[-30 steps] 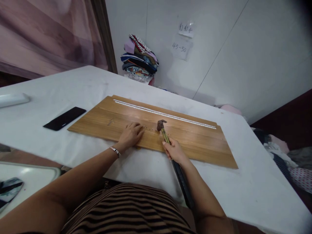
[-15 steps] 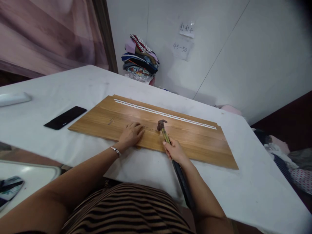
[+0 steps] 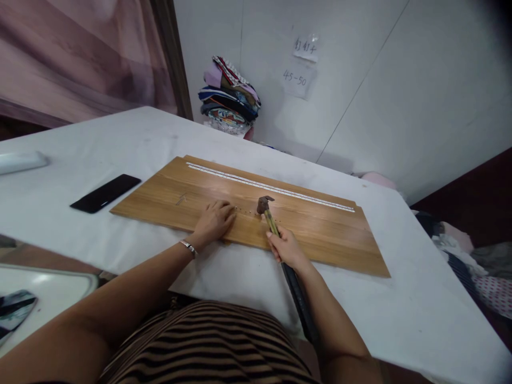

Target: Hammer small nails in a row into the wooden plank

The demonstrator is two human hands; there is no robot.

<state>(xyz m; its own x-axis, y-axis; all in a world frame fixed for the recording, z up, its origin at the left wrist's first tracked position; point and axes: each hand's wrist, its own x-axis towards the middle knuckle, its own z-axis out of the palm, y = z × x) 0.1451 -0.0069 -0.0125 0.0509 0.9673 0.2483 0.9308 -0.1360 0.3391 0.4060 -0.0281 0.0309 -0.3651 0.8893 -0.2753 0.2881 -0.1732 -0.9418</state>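
Note:
A long wooden board lies on a white-covered table. My right hand is closed round the handle of a hammer, whose rusty head rests on the board by a row of small nails. My left hand lies on the board just left of that row, fingers curled with their tips by the nails; I cannot make out anything held in them. A pale strip runs along the board's far edge.
A black phone lies on the table left of the board, and a white object sits at the far left. Folded cloths are stacked against the wall. More fabric lies on the floor at right.

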